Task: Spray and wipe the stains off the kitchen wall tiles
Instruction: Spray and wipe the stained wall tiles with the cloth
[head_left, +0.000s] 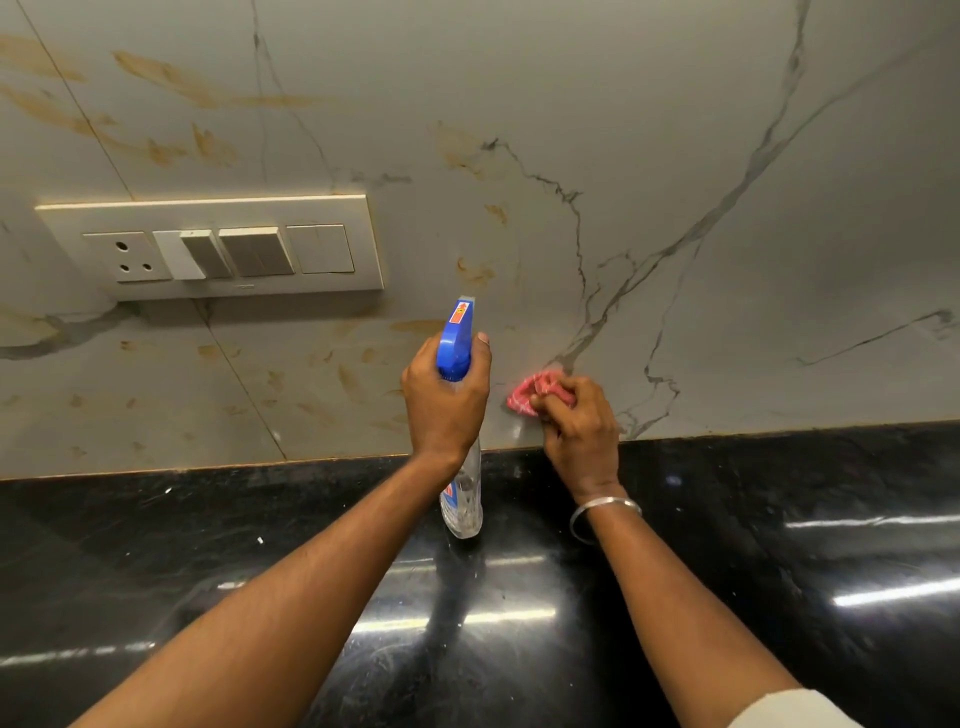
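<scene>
Our left hand (444, 402) is curled tight round the neck of the bottle (456, 340), nozzle toward the tiles (675, 156). At its 3 o'clock our right hand (582, 431) bunches the cloth (530, 395) against the wall, just above the counter (156, 545). Stains (156, 135) spread from 9 to 11 o'clock.

We find no legible text. The spray bottle (456, 345) carries a red-orange sticker (460, 313) on its blue head and a blue-and-red label (448, 491) on its clear body; neither can be read. A small mark on the lower edge of the switch plate (208, 210) is too small to read.
</scene>
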